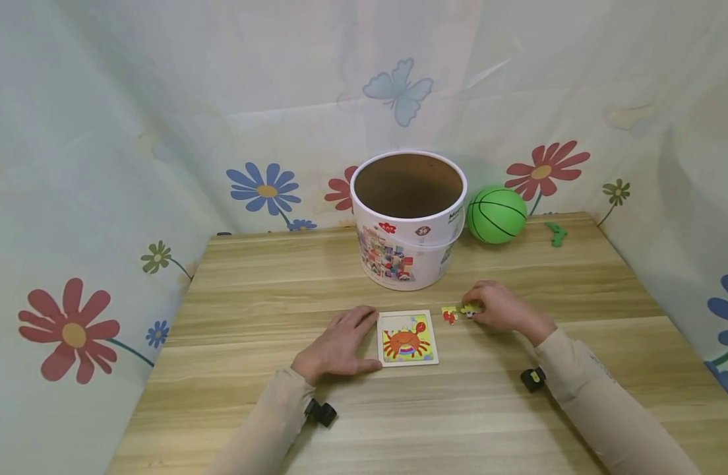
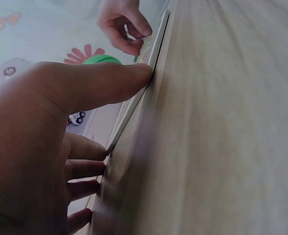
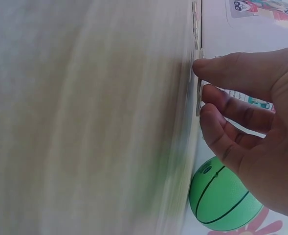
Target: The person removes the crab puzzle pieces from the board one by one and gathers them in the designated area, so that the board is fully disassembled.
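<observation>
A small framed jigsaw puzzle [image 1: 407, 338] with an orange crab picture lies on the table; a patch at its top left shows no picture. My left hand [image 1: 344, 342] rests at its left edge, thumb at the lower corner and fingertips near the upper one. In the left wrist view, the straight thumb [image 2: 104, 83] touches the pale frame [image 2: 129, 115]. To the right of the puzzle, my right hand [image 1: 499, 307] pinches a yellow-green puzzle piece [image 1: 469, 309] between thumb and fingers, close over the table. Beside it lies a red and yellow puzzle piece [image 1: 450, 315].
Behind the puzzle stands a large white bucket [image 1: 408, 254] with printed sides. A green ball [image 1: 497, 215] sits to its right, and a small green toy [image 1: 556, 234] lies farther right. Flower-printed fabric [image 1: 304, 99] hangs around the wooden table [image 1: 269, 277].
</observation>
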{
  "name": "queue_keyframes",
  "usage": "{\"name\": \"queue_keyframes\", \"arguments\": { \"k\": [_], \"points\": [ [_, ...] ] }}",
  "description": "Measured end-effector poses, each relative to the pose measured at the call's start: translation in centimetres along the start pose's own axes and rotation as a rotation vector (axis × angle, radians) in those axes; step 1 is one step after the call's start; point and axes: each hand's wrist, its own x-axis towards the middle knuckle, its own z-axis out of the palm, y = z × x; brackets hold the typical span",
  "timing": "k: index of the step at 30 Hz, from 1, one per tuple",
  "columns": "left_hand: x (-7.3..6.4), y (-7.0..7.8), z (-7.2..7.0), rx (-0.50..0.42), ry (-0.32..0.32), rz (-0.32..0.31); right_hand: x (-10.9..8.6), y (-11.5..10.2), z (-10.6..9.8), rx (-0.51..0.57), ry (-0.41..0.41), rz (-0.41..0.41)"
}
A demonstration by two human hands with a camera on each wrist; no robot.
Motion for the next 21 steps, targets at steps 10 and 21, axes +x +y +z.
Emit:
{"name": "queue_keyframes", "arguments": {
  "k": [10,21],
  "points": [
    [-0.06,0.11,-0.2,-0.006,-0.009,-0.003,0.03,0.01,0.13,0.004,-0.004,0.01],
    [-0.04,0.06,0.01,-0.007,0.005,-0.007,0.06,-0.07,0.1,0.0,-0.041,0.039]
  ]
}}
